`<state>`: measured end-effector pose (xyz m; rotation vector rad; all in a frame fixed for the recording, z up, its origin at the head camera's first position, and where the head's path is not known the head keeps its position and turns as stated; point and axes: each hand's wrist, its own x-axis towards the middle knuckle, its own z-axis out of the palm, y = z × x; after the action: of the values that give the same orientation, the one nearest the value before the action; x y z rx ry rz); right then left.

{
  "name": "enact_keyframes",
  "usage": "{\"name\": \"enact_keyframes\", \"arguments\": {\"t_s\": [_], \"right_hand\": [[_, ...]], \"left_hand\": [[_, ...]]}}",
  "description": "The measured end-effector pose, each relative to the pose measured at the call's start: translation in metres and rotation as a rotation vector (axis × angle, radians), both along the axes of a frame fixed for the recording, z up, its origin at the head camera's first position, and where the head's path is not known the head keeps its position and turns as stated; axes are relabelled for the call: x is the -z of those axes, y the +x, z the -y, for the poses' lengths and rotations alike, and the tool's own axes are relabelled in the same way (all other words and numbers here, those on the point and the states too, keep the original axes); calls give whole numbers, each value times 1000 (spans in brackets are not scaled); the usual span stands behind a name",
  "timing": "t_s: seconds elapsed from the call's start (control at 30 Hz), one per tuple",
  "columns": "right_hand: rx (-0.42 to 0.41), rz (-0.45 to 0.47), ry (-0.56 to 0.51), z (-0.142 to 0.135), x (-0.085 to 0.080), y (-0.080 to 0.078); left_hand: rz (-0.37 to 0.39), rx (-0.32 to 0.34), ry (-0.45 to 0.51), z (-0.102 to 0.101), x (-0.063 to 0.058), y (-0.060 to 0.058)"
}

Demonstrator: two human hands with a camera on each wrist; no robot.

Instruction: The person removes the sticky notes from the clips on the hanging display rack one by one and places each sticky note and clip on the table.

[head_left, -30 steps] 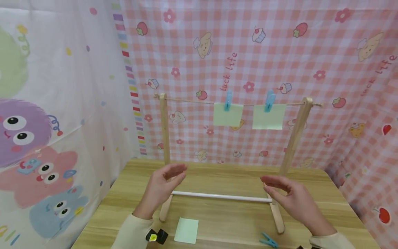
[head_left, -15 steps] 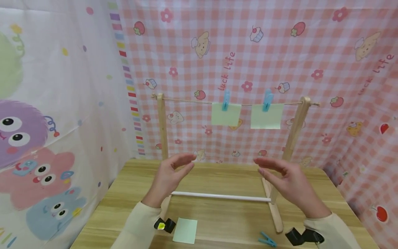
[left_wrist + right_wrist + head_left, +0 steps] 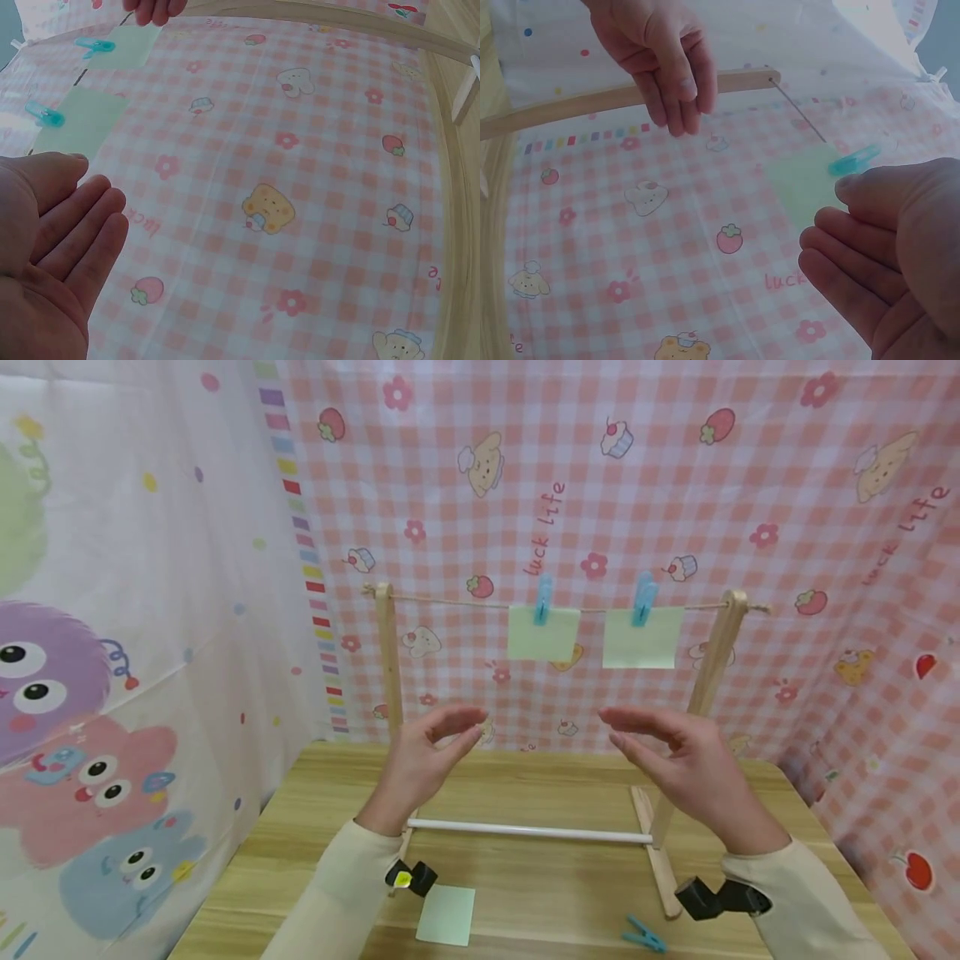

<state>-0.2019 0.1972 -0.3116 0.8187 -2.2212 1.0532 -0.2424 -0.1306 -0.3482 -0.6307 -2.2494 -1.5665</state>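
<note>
Nothing was held by either hand. Left hand (image 3: 429, 756) was raised left of centre in the head view, right hand (image 3: 693, 760) right of centre; fingers were loosely extended, thumbs parted from them, tips faced inward.

Two pale green square paper notes (image 3: 543, 641) were hung centre to right of centre, each pinned by a light blue plastic clothespin (image 3: 643, 600) to thin brown twine (image 3: 450, 602) strung across a wooden frame (image 3: 714, 670). A loose mint-green square sheet (image 3: 446, 917) was laid on the wood-grain table (image 3: 555, 902) at bottom centre-left; a loose blue plastic clothespin (image 3: 643, 935) was laid at bottom right of centre.

Handling, judged: paper taken as very light, limp, easily creased; best pinched near an edge. Clothespins taken as light, stiff, sprung; best pinched at the handle ends.

Orientation: hung clothespins were set near vertical, handles up. Loose clothespin's long axis was slanted upper left to lower right, splayed ends pointed left. Hung notes were draped flat below the twine; on the loose sheet no clear long axis was seen.
</note>
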Motion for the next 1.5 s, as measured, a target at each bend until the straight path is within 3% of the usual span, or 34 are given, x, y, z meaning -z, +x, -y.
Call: {"name": "enact_keyframes", "arguments": {"t_s": [0.23, 0.43, 0.7, 0.9, 1.13, 1.5], "right_hand": [[14, -52, 3, 5, -9, -3], [-6, -78, -12, 10, -19, -6], [10, -192, 45, 15, -35, -15], [-6, -183, 60, 21, -49, -19], [-12, -154, 5, 28, -63, -25], [24, -117, -35, 37, -80, -31]], "left_hand": [[-75, -27, -32, -5, -5, -5], [-82, -38, -21, -9, -10, -10], [-108, -37, 4, -11, -14, -15], [-97, -57, -33, -10, -19, -18], [-87, -75, -63, -12, -28, -24], [-31, -28, 17, -18, -35, -29]]}}
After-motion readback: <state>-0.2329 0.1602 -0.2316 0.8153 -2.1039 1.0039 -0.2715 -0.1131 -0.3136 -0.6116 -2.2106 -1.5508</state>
